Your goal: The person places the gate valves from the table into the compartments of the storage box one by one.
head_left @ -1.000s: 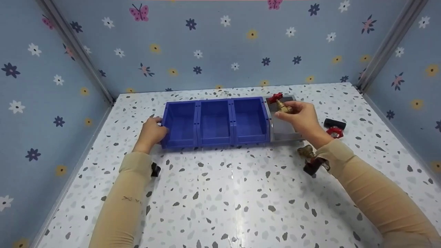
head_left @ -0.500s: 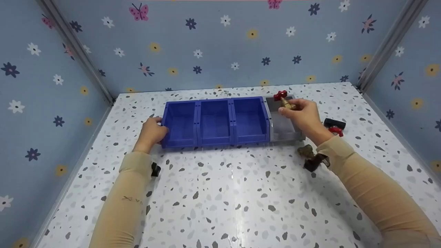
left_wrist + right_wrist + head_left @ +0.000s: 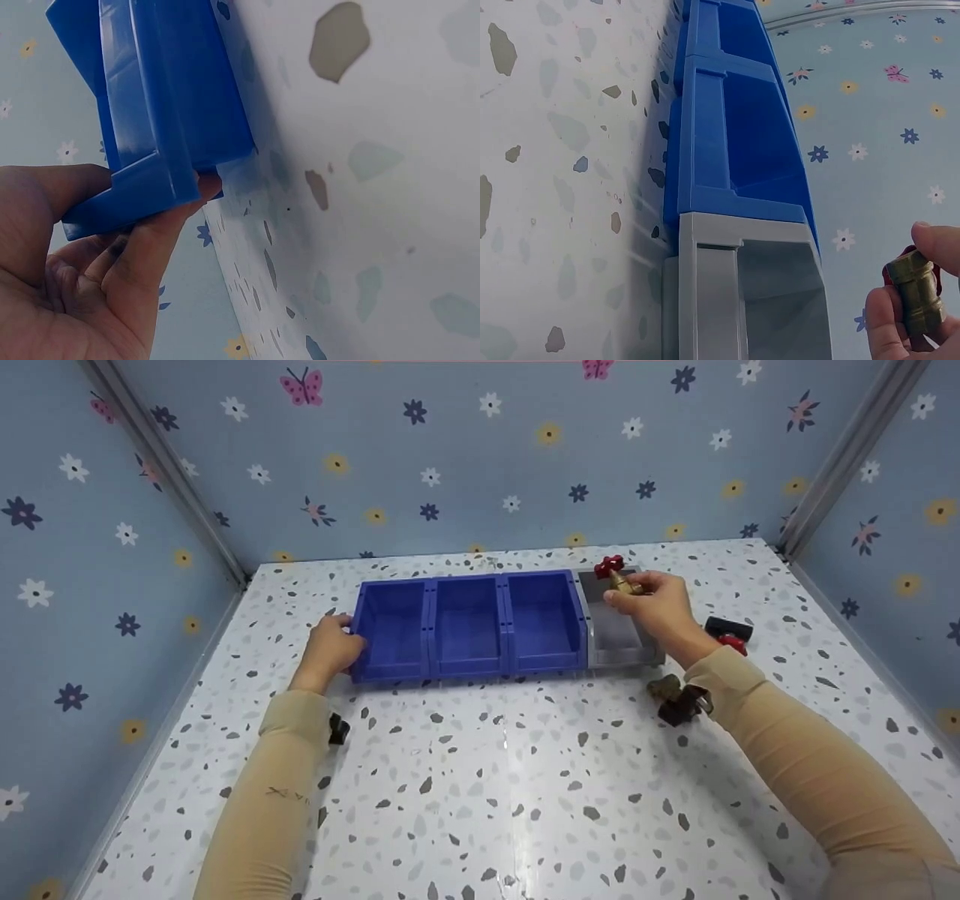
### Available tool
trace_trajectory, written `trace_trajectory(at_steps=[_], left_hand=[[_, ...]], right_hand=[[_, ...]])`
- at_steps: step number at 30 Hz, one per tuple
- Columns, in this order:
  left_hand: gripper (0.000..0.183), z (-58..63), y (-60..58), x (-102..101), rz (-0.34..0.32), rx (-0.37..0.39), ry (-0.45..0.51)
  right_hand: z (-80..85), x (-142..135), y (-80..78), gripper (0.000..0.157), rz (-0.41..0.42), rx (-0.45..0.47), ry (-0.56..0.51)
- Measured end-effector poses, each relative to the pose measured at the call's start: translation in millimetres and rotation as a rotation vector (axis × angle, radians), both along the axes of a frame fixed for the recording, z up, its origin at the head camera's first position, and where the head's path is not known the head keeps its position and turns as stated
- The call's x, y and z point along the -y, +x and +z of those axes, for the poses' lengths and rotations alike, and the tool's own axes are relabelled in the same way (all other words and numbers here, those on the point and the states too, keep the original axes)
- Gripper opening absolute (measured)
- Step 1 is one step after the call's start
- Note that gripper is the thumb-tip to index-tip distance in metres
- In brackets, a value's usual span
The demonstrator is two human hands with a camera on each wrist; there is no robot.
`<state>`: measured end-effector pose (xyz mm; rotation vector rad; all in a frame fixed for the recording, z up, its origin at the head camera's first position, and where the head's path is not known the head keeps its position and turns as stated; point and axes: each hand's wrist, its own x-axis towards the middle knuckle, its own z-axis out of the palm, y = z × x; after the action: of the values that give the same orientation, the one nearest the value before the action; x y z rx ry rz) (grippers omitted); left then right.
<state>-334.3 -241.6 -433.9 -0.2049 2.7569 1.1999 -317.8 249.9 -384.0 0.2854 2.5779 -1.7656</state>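
My left hand (image 3: 331, 646) grips the outer side wall of the leftmost blue bin (image 3: 394, 626); in the left wrist view the thumb and fingers (image 3: 146, 259) pinch the blue rim (image 3: 150, 196). Two more blue bins (image 3: 469, 622) and a grey bin (image 3: 621, 639) join it in one row. Over the grey bin, my right hand (image 3: 661, 604) pinches a brass valve (image 3: 622, 583) by its body, red handwheel (image 3: 609, 566) up and to the left. The right wrist view shows the brass body (image 3: 915, 292) between thumb and fingers, with the handwheel mostly hidden behind it.
Another brass fitting (image 3: 664, 688) lies on the speckled table (image 3: 480, 795), partly hidden by the dark device at my right wrist (image 3: 682, 705). Right of my hand lie a black cylindrical piece (image 3: 729, 628) and a red handwheel (image 3: 733, 643). Flowered panels (image 3: 480, 457) enclose the back and sides.
My right hand has shifted slightly right and away from me with the valve, whose handwheel sits a little higher in the head view. My left hand keeps its grip on the bin.
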Motion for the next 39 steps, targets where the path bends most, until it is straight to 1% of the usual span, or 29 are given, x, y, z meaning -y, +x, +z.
trace_trajectory(at_steps=[2,5,9,14,22,27,35,39], left_hand=[[0.061,0.5,0.6,0,0.0,-0.001,-0.001],[0.063,-0.3,1.3,-1,-0.003,-0.01,-0.003],[0.064,-2.1,1.4,0,-0.006,-0.033,-0.009],[0.061,-2.8,0.7,0,-0.005,-0.041,-0.011],[0.062,-4.0,-1.6,0,0.003,-0.028,-0.012],[0.063,-4.1,-0.6,0,-0.002,-0.029,-0.008],[0.063,-2.5,2.1,-1,-0.006,-0.039,-0.006],[0.063,-2.4,2.1,-1,0.003,-0.036,-0.012]], right_hand=[[0.0,1,-1.6,0.055,-0.005,-0.001,-0.013],[-1.8,2,-5.1,0.057,-0.01,-0.016,-0.062],[-4.8,3,-7.9,0.056,-0.009,-0.033,-0.105],[-7.1,3,-9.5,0.054,-0.009,-0.017,-0.094],[-11.1,5,-10.5,0.058,-0.024,0.019,-0.063],[-16.0,7,-12.1,0.061,-0.038,0.036,-0.059],[-24.9,10,-15.0,0.06,-0.04,0.021,-0.064],[-28.7,11,-16.7,0.061,-0.051,0.032,-0.049]])
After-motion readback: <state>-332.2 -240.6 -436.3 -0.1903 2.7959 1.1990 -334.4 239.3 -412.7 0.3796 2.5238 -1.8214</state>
